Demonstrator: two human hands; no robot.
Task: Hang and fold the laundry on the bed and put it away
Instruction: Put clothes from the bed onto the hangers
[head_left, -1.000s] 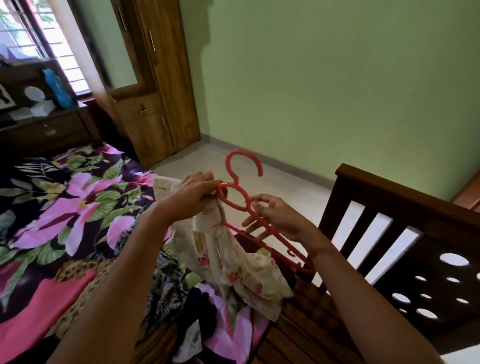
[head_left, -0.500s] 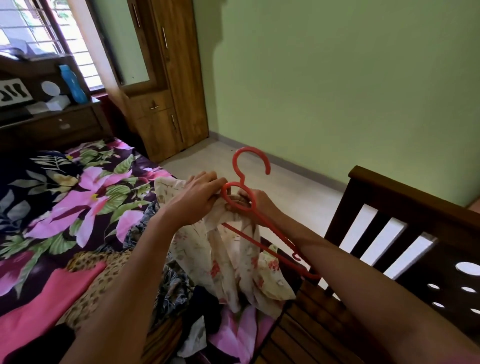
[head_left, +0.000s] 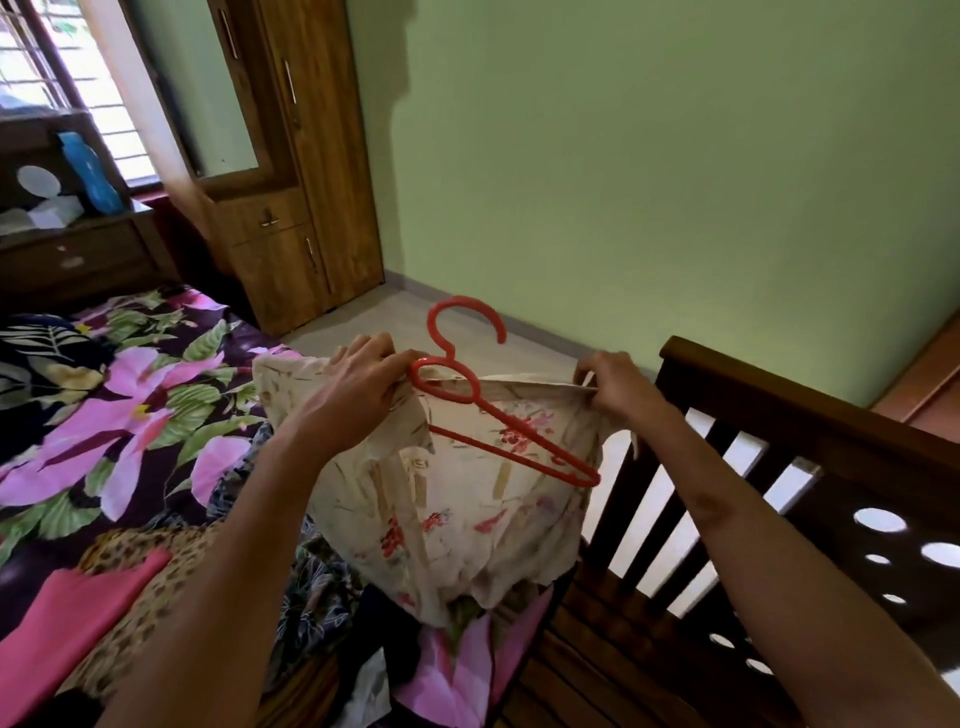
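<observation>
A cream garment with a red flower print hangs in the air above the foot of the bed, its top edge stretched flat between my hands. My left hand pinches the left end of that edge together with the neck of a red plastic hanger. The hanger's hook points up and its right arm lies across the front of the cloth. My right hand pinches the right end of the edge. More laundry lies under the garment: a leopard-print piece, a pink piece and dark floral clothes.
The bed has a dark sheet with big pink flowers. A dark wooden footboard with slats stands to the right. A wooden wardrobe is against the far wall, with a dresser under the window at left. Bare floor lies beyond the bed.
My right hand slid from the hanger's neck out to the right along the garment's top edge. The bunched cloth is now spread wide, and both hands have risen slightly.
</observation>
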